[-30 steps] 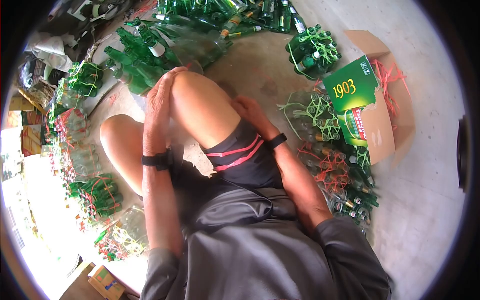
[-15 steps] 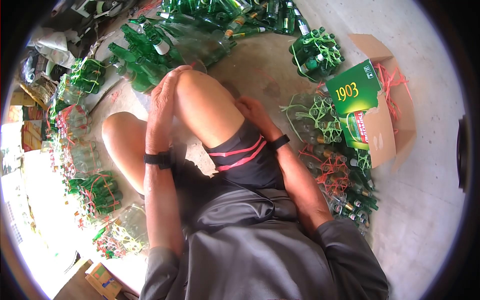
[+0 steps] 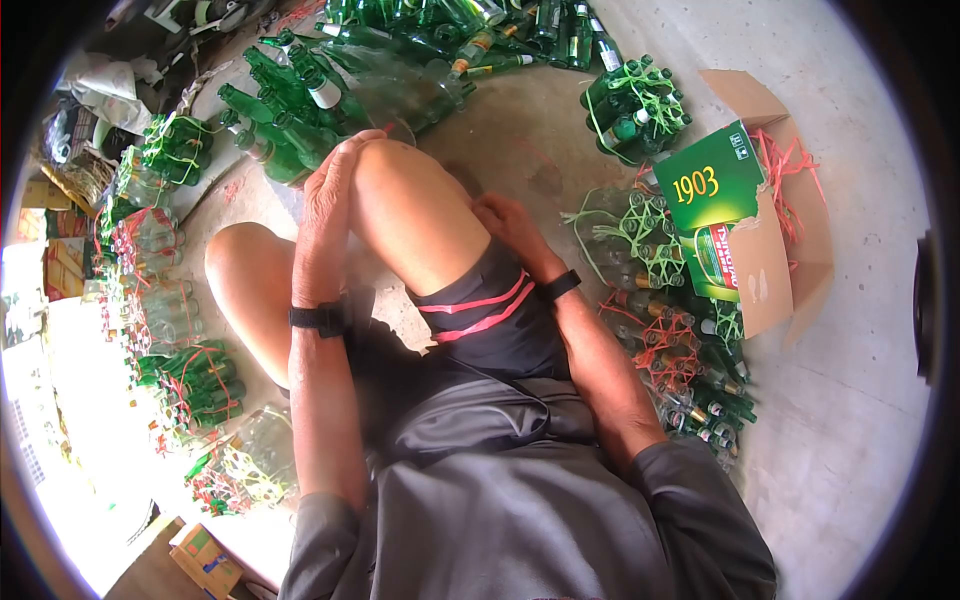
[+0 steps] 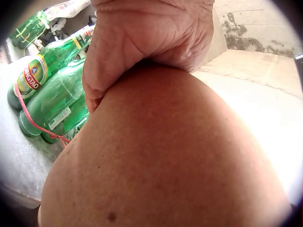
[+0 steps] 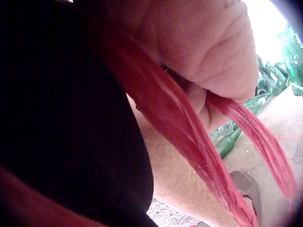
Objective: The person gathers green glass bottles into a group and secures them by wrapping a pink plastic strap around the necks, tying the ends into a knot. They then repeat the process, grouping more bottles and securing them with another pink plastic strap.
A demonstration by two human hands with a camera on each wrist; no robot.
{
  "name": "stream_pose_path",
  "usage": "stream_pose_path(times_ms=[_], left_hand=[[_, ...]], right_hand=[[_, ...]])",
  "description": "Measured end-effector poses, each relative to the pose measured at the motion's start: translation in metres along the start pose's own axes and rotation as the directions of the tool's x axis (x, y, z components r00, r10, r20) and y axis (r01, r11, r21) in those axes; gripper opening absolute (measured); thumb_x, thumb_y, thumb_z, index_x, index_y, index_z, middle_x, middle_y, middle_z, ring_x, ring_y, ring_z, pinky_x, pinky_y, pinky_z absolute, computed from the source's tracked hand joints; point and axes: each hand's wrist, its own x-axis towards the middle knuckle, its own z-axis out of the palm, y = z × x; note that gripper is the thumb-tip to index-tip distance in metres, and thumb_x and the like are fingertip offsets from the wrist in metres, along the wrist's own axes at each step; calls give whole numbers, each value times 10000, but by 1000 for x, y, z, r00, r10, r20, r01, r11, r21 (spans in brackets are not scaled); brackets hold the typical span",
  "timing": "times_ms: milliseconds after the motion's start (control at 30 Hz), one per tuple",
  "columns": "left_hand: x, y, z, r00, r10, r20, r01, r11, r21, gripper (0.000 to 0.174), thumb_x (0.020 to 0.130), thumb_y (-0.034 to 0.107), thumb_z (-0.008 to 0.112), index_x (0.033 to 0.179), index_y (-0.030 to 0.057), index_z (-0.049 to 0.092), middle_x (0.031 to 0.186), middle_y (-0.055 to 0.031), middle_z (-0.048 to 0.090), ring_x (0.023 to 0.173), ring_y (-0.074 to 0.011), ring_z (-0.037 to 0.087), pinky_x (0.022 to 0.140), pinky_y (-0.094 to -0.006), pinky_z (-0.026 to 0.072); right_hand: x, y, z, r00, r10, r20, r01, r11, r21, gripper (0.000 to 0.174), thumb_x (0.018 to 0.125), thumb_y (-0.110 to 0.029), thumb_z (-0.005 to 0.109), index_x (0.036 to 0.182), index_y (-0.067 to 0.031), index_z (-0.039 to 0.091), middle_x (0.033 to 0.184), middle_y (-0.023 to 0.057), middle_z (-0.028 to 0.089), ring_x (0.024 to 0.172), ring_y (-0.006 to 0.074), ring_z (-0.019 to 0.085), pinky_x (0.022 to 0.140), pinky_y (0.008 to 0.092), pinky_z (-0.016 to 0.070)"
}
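Observation:
My left hand [image 3: 330, 185] rests on the raised bare knee [image 3: 385, 170]; the left wrist view shows the hand [image 4: 151, 38] lying over the leg [image 4: 156, 151], its fingertips mostly hidden. Beside the thigh is my right hand [image 3: 512, 235]. In the right wrist view that hand [image 5: 203, 47] is curled, and a red plastic strip [image 5: 258, 132] comes out from between its fingers. Another length of red strip [image 5: 175, 123] crosses in front of the palm, next to the dark shorts [image 5: 71, 118].
Green bottles [image 3: 285, 100] lie ahead of the knees. Tied bottle bundles [image 3: 635, 105] stand on both sides. A torn cardboard box [image 3: 765, 265] with red strips [image 3: 785, 175] is at the right. A red string [image 4: 35, 116] crosses the bottles [image 4: 61, 94] in the left wrist view.
The head view has shifted slightly, so the bottles and box appear a little further right. Both hands have kept their places on and beside the leg.

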Motion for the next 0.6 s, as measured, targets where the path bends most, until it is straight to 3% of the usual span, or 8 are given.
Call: stream_pose_path(times_ms=[600], left_hand=[[0,-1,-2,1000,-13,10,13,1000,-5,464,1089,350,450,1296,0,674,1233,-124,698,1161,-200,623,1070,-327,443]], right_hand=[[-1,-8,-3,1000,1,11,-1,1000,16,216,968,-213,592,956,-11,666,847,186,675,794,323,659,728,412,500]])
